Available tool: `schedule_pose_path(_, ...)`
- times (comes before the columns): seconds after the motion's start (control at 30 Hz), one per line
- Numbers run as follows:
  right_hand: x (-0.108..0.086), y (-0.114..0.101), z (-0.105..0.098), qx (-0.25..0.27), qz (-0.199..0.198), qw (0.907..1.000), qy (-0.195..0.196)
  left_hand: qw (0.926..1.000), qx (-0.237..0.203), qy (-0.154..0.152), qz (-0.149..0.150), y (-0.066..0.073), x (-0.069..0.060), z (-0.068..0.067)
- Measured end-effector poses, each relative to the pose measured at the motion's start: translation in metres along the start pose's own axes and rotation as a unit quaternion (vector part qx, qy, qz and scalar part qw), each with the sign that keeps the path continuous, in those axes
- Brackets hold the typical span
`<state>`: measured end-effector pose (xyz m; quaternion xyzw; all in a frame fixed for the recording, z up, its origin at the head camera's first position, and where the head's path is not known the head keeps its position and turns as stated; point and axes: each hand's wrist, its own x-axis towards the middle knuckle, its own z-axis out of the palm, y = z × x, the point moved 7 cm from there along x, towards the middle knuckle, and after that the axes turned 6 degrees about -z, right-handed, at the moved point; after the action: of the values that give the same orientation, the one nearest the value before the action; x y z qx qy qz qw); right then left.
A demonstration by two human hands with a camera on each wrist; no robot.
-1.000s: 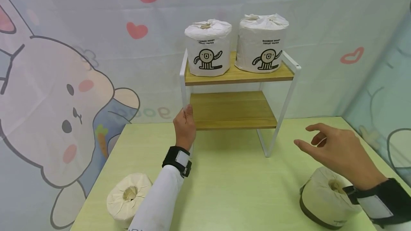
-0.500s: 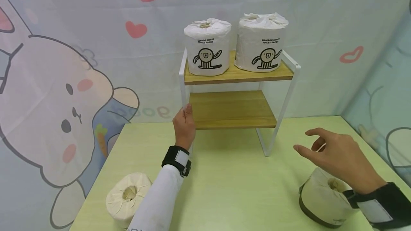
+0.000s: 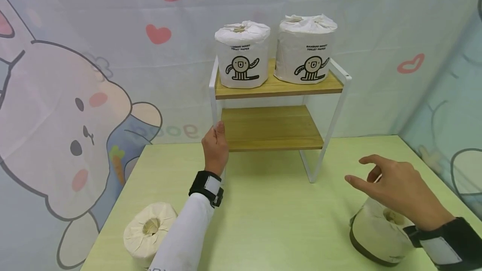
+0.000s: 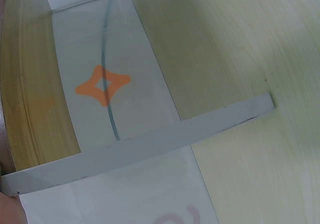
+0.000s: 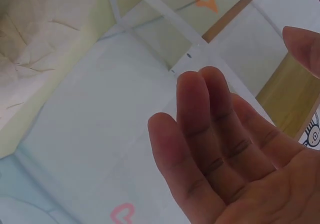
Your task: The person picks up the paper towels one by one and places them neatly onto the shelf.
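A two-tier shelf rack with wooden boards and white metal legs stands at the back of the table. My left hand grips its left front leg, thumb up; the left wrist view has that leg running across it. On the upper board sit two wrapped toilet paper rolls, a left one and a right one, both upright. My right hand hovers with relaxed fingers and holds nothing. Behind and below it, a third toilet paper roll is partly hidden.
Another toilet paper roll stands on the table at the front left, partly behind my left sleeve. A printed cloth with hearts and a cartoon bunny hangs behind the table. The rack's lower board is bare.
My right hand has sunk slightly. The left hand keeps its grip on the rack's leg, and the rolls stay put; the head view has shifted a little.
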<state>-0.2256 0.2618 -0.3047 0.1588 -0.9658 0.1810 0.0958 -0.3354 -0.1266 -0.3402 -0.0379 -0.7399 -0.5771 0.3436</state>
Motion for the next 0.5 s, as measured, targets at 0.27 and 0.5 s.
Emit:
schedule_pose_path(0.27,-0.0031,0.0027,0.0051,-0.001,0.003,0.9998,-0.017,1.0000,-0.001,0.002,0.003,-0.0010,-0.0002,0.0006)
schedule_pose_path(0.5,-0.0058,0.0054,0.0082,-0.010,0.011,0.9994,-0.032,1.0000,-0.002,-0.001,0.003,-0.0012,-0.0001,0.0008)
